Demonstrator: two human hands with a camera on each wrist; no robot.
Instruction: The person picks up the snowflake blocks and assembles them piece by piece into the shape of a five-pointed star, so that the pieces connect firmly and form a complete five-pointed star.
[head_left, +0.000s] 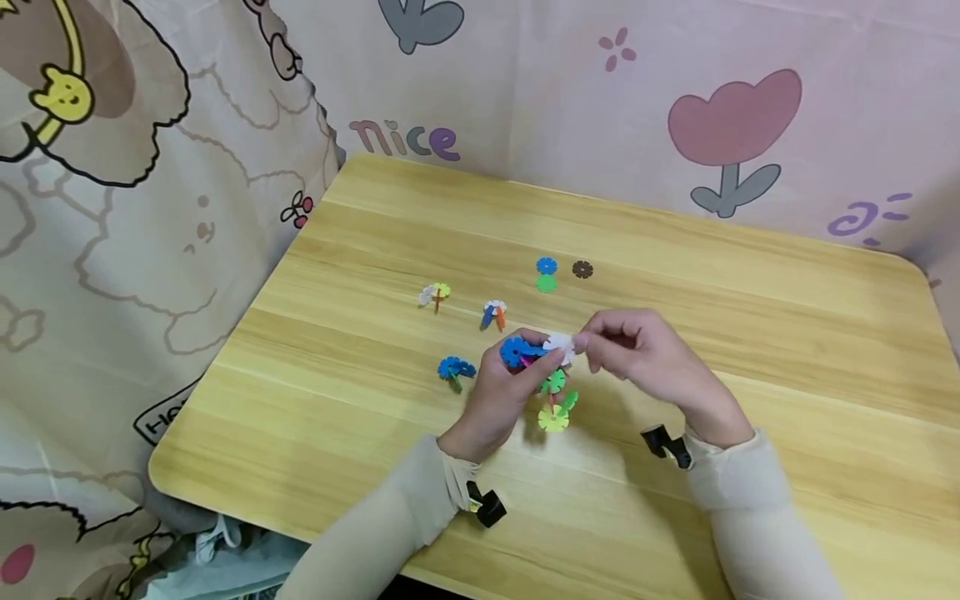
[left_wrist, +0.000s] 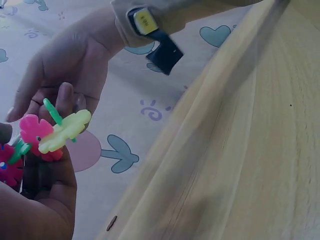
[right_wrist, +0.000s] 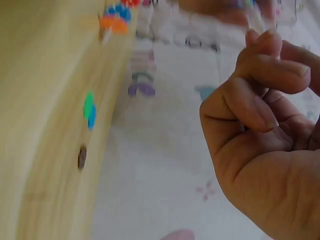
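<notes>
My left hand point(head_left: 534, 360) grips a cluster of joined plastic snowflake discs point(head_left: 553, 382) a little above the wooden table point(head_left: 360, 250); blue, green and yellow-green discs show. In the left wrist view the cluster's pink disc point(left_wrist: 34, 129) and yellow-green disc point(left_wrist: 65, 131) sit between the left hand's fingers point(left_wrist: 45, 175). My right hand point(head_left: 589, 342) pinches a white disc point(head_left: 561, 344) against the top of the cluster. In the right wrist view the right hand point(right_wrist: 265, 115) has its fingers curled, and the white disc is hidden.
Loose pieces lie beyond the hands: a blue and green pair point(head_left: 547, 274), a brown disc point(head_left: 582, 269), a white-yellow piece point(head_left: 435, 293), a white-blue-orange piece point(head_left: 493, 313) and a blue-green piece point(head_left: 455, 369). A cartoon-print cloth point(head_left: 150, 208) hangs behind and to the left.
</notes>
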